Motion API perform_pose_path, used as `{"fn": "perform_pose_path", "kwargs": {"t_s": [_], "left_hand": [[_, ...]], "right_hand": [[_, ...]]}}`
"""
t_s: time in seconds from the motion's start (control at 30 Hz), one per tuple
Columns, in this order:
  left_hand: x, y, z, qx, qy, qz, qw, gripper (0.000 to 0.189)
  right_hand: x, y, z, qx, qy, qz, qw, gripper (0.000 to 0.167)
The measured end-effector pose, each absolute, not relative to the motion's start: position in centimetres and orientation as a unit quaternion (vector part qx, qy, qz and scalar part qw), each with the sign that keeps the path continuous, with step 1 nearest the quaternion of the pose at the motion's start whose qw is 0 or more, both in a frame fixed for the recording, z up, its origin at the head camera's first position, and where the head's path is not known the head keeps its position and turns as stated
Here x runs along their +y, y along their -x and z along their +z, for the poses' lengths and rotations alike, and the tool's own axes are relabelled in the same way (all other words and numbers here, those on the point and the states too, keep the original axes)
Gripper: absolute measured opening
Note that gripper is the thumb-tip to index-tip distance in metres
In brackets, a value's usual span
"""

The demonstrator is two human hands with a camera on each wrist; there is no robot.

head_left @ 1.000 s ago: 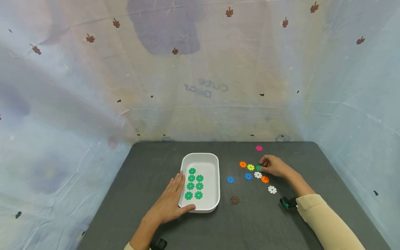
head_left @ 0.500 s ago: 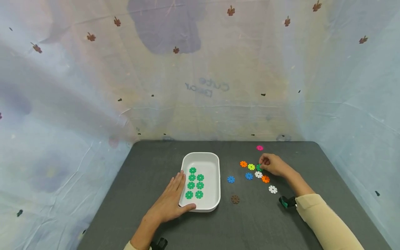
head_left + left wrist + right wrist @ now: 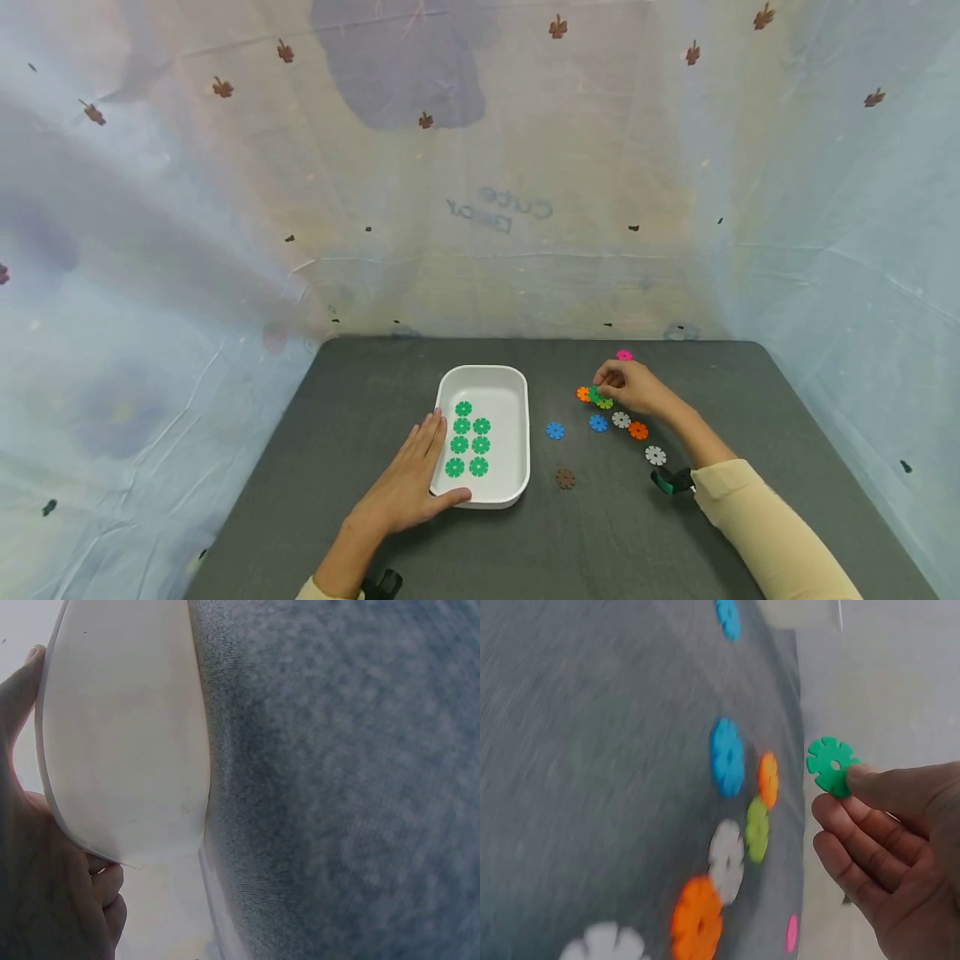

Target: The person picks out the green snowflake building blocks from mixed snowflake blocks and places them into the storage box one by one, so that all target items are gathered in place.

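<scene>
My right hand [image 3: 636, 390] pinches a green notched disc [image 3: 829, 761] between thumb and index finger. The right wrist view shows the disc raised above the table, its centre hole visible. Below it in the head view are a lime disc [image 3: 605, 404] and an orange disc [image 3: 582, 394], both partly covered. My left hand [image 3: 405, 483] rests on a white tray [image 3: 510, 467], its fingers extended along the left rim and its thumb at the front edge. Several green discs [image 3: 478, 467] lie inside the tray, on its left and middle. The left wrist view shows the tray's outer wall [image 3: 127, 735].
Loose on the dark table [image 3: 510, 558] lie two blue discs [image 3: 555, 431], two white discs [image 3: 656, 456], another orange disc [image 3: 638, 431], a brown disc [image 3: 566, 478] and a pink disc [image 3: 624, 355]. A printed curtain [image 3: 480, 283] stands behind the table.
My right hand has lifted the green disc from its spot beside the lime one and carried it left, over the lime and orange discs. The left hand stays on the tray.
</scene>
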State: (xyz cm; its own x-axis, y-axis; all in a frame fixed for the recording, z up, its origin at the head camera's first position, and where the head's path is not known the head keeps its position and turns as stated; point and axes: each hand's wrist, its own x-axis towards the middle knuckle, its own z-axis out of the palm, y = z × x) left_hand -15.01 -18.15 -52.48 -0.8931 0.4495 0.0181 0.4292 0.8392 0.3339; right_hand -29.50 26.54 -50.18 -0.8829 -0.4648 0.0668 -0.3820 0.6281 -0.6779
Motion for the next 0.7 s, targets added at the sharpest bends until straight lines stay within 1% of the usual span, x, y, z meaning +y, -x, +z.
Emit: {"fn": "perform_pose_path", "kwargs": {"t_s": [0.2, 0.57, 0.7], "left_hand": [[-18.1, 15.0, -52.5, 0.959, -0.226, 0.169, 0.033, 0.125], [-18.2, 15.0, -52.5, 0.959, -0.221, 0.173, 0.034, 0.126], [-18.2, 14.9, -52.6, 0.958, -0.218, 0.182, 0.034, 0.124]], "right_hand": [[24.0, 29.4, -49.1, 0.885, 0.248, -0.389, 0.068, 0.008], [18.9, 30.2, -47.3, 0.831, 0.313, -0.446, 0.113, 0.014], [16.8, 30.4, -47.0, 0.823, 0.327, -0.447, 0.129, 0.014]]}}
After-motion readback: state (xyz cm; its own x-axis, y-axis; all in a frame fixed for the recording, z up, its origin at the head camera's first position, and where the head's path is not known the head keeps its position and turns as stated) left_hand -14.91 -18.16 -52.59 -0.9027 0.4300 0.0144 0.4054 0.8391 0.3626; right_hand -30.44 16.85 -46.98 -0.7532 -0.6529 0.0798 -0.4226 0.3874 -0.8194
